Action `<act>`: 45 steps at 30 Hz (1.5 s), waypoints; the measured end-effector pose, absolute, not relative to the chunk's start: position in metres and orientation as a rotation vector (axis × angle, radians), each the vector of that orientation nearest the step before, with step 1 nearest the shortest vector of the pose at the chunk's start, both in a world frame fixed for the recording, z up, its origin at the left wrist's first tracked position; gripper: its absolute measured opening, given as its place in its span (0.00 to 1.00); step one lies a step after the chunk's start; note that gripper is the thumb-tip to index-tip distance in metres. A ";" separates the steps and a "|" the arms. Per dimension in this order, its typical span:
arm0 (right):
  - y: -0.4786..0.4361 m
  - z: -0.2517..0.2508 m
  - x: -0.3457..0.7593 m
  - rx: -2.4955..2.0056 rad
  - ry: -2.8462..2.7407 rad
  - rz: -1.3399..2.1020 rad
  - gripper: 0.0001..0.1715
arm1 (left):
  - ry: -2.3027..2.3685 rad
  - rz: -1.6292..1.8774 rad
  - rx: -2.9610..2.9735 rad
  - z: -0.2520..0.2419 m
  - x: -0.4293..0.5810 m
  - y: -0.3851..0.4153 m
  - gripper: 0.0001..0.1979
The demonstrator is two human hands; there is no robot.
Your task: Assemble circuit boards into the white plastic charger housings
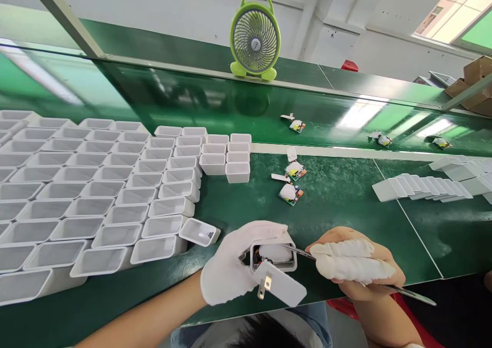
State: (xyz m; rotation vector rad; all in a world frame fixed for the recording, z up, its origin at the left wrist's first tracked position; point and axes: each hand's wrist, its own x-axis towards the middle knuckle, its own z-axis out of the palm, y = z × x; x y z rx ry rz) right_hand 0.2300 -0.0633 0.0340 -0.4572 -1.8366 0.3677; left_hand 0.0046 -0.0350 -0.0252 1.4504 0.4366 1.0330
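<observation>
My left hand [234, 266], in a white glove, grips a white charger housing [273, 258] with a circuit board inside it. A white plug cover with metal prongs [279, 285] hangs at the housing's near side. My right hand [355, 266], with white finger cots on two fingers, holds metal tweezers [300, 252]. The tweezer tips reach into the open housing. Both hands are above the near edge of the green bench.
Rows of empty white housings [96, 194] cover the bench's left half. Loose circuit boards [292, 184] lie in the middle, others on the conveyor belt [298, 126]. White covers [423, 188] are lined up at right. A green fan [254, 35] stands behind.
</observation>
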 end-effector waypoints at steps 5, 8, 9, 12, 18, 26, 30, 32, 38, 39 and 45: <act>-0.063 0.029 0.232 -0.423 -1.888 0.338 0.19 | 0.476 0.964 1.382 -0.022 0.006 -0.039 0.19; -0.063 0.028 0.232 -0.409 -1.912 0.348 0.17 | 0.489 0.971 1.359 -0.022 0.007 -0.039 0.19; -0.062 0.028 0.232 -0.406 -1.913 0.345 0.15 | 0.483 0.980 1.360 -0.021 0.007 -0.039 0.18; -0.059 0.027 0.232 -0.388 -1.933 0.335 0.13 | 0.416 0.994 1.401 -0.021 0.006 -0.036 0.17; -0.060 0.028 0.232 -0.368 -1.955 0.375 0.13 | 0.342 1.053 1.568 -0.028 0.004 -0.034 0.25; -0.074 0.027 0.232 -0.591 -1.835 0.445 0.20 | 0.344 1.024 1.648 -0.034 0.004 -0.032 0.25; -0.073 0.030 0.233 -0.516 -1.752 0.495 0.19 | 0.419 0.952 1.497 -0.028 0.006 -0.033 0.19; -0.072 0.030 0.234 -0.529 -1.742 0.462 0.18 | 0.485 0.881 1.408 -0.025 0.006 -0.036 0.18; -0.078 0.022 0.234 -0.592 -1.690 0.459 0.20 | 0.465 0.949 1.456 -0.025 0.006 -0.038 0.15; -0.080 0.021 0.233 -0.616 -1.692 0.462 0.17 | 0.440 0.978 1.491 -0.024 0.006 -0.037 0.15; -0.085 0.028 0.229 -0.714 -1.732 0.454 0.22 | 0.331 0.998 1.709 -0.023 0.009 -0.030 0.24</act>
